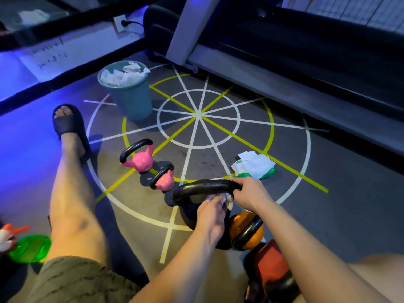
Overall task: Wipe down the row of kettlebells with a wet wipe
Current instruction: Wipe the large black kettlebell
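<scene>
A row of kettlebells runs diagonally across the floor: a pink one [140,159], a smaller pink one [165,181], a big black one [190,212], an orange one [247,229] and a red one [270,265] nearest me. My right hand [249,193] grips the right end of the black kettlebell's handle [203,186]. My left hand [211,212] holds a white wet wipe [227,200] against the black kettlebell just under the handle. Most of the wipe is hidden by my fingers.
A pack of wet wipes [254,165] lies on the floor right of the row. A blue bin [131,99] full of used wipes stands behind. My left leg with a black sandal [70,127] stretches left. A treadmill [284,62] borders the back right. A green object [29,248] sits far left.
</scene>
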Motion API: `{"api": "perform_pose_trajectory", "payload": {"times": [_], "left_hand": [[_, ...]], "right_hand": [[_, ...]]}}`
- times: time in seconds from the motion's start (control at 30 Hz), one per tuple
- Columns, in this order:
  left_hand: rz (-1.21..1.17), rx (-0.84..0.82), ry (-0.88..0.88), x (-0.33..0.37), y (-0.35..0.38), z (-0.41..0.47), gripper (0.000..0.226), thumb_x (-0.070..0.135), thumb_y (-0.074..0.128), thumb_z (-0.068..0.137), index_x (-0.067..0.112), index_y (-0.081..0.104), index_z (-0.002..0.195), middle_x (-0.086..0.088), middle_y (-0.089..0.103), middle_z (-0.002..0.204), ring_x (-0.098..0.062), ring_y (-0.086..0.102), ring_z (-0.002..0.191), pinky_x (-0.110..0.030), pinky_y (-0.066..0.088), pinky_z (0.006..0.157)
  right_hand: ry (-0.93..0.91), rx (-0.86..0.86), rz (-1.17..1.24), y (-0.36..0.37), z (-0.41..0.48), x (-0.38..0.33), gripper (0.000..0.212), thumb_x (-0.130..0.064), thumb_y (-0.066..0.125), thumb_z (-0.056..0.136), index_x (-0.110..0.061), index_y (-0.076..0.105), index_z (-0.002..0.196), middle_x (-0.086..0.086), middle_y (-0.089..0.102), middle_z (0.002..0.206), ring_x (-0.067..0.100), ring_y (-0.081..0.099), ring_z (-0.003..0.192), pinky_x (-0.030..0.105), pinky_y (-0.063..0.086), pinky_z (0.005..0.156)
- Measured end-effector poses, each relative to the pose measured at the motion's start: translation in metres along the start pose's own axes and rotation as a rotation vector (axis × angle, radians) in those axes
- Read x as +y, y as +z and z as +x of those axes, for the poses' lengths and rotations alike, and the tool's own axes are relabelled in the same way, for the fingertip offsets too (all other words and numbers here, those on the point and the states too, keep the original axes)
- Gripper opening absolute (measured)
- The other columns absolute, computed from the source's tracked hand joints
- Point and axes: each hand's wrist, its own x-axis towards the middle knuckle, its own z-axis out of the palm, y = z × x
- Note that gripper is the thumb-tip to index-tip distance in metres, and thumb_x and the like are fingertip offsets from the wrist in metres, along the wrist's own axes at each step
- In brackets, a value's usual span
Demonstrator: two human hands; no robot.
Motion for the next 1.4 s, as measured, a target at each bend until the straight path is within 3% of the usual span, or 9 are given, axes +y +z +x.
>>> {"api": "perform_pose_trajectory", "payload": {"times": [0.2, 0.4, 0.6, 0.7, 0.83, 1.0, 1.13, 1.23, 1.4], "left_hand": [[-0.096, 0.077, -0.013, 0.035, -0.034, -0.001, 0.023, -0.005, 0.053, 0.095, 0.014, 0.058, 0.084, -0.006, 0.069, 0.085, -0.016, 0.069, 0.081, -0.026, 0.054, 0.081], [0.049, 0.008, 0.007, -0.012, 0.008, -0.003, 0.022, -0.007, 0.054, 0.097, 0.01, 0.064, 0.089, -0.01, 0.066, 0.09, -0.018, 0.063, 0.085, -0.028, 0.051, 0.078], [-0.078, 0.014, -0.101, 0.028, -0.025, -0.007, 0.016, -0.002, 0.055, 0.097, 0.009, 0.066, 0.093, -0.01, 0.074, 0.09, -0.019, 0.07, 0.09, -0.034, 0.05, 0.097], [-0.162, 0.066, -0.068, 0.031, -0.03, -0.01, 0.018, -0.002, 0.054, 0.097, 0.01, 0.065, 0.09, -0.009, 0.073, 0.091, -0.02, 0.068, 0.094, -0.033, 0.051, 0.096], [0.063, 0.009, -0.018, 0.003, 0.001, -0.005, 0.018, -0.005, 0.054, 0.097, 0.006, 0.068, 0.099, -0.013, 0.074, 0.092, -0.02, 0.071, 0.084, -0.031, 0.055, 0.083], [0.109, -0.047, -0.026, 0.017, -0.017, -0.013, 0.014, -0.002, 0.058, 0.096, 0.005, 0.066, 0.104, -0.018, 0.072, 0.103, -0.021, 0.072, 0.088, -0.033, 0.056, 0.088], [-0.027, 0.038, 0.032, 0.047, -0.04, -0.007, 0.024, -0.006, 0.051, 0.095, 0.015, 0.056, 0.083, -0.011, 0.067, 0.093, -0.014, 0.073, 0.074, -0.03, 0.053, 0.082], [0.007, -0.026, -0.064, 0.023, -0.025, -0.011, 0.018, -0.001, 0.053, 0.098, 0.013, 0.064, 0.097, -0.013, 0.07, 0.101, -0.02, 0.07, 0.087, -0.036, 0.053, 0.09], [-0.034, -0.028, -0.115, 0.019, -0.011, -0.022, 0.018, 0.001, 0.053, 0.099, 0.012, 0.068, 0.101, -0.01, 0.074, 0.091, -0.018, 0.07, 0.08, -0.029, 0.058, 0.074]], "right_hand": [[0.015, -0.002, 0.014, 0.002, 0.001, 0.0, 0.054, -0.018, 0.051, 0.089, -0.031, 0.055, 0.142, 0.01, 0.062, 0.127, 0.029, 0.063, 0.106, 0.038, 0.053, 0.095], [-0.003, 0.022, -0.026, 0.002, -0.005, -0.004, 0.056, -0.01, 0.048, 0.088, -0.03, 0.057, 0.14, 0.013, 0.062, 0.129, 0.031, 0.06, 0.114, 0.036, 0.051, 0.096], [0.03, -0.016, -0.04, -0.001, -0.006, -0.005, 0.067, -0.005, 0.044, 0.09, -0.022, 0.035, 0.154, 0.016, 0.046, 0.148, 0.035, 0.047, 0.133, 0.038, 0.043, 0.106], [0.061, 0.024, -0.038, 0.001, -0.008, -0.009, 0.056, -0.005, 0.045, 0.092, -0.015, 0.042, 0.147, 0.018, 0.051, 0.139, 0.036, 0.052, 0.123, 0.038, 0.046, 0.097], [0.165, 0.008, -0.147, 0.002, -0.014, -0.009, 0.028, -0.01, 0.049, 0.095, -0.002, 0.058, 0.119, 0.021, 0.06, 0.124, 0.036, 0.06, 0.104, 0.031, 0.045, 0.076], [0.191, -0.163, -0.246, 0.008, -0.017, -0.006, 0.031, -0.013, 0.047, 0.094, -0.003, 0.062, 0.119, 0.018, 0.066, 0.12, 0.033, 0.064, 0.111, 0.028, 0.044, 0.075], [0.121, -0.178, -0.183, 0.013, -0.012, -0.009, 0.014, -0.011, 0.047, 0.091, -0.014, 0.06, 0.085, 0.014, 0.062, 0.098, 0.031, 0.062, 0.098, 0.026, 0.04, 0.076], [0.087, -0.189, -0.116, 0.019, -0.013, -0.014, 0.016, -0.01, 0.049, 0.09, -0.011, 0.065, 0.088, 0.012, 0.06, 0.094, 0.026, 0.056, 0.091, 0.025, 0.041, 0.076], [0.119, -0.199, 0.127, 0.024, -0.017, -0.012, 0.025, -0.008, 0.051, 0.091, -0.019, 0.05, 0.068, 0.0, 0.046, 0.065, 0.013, 0.04, 0.056, 0.021, 0.028, 0.047]]}}
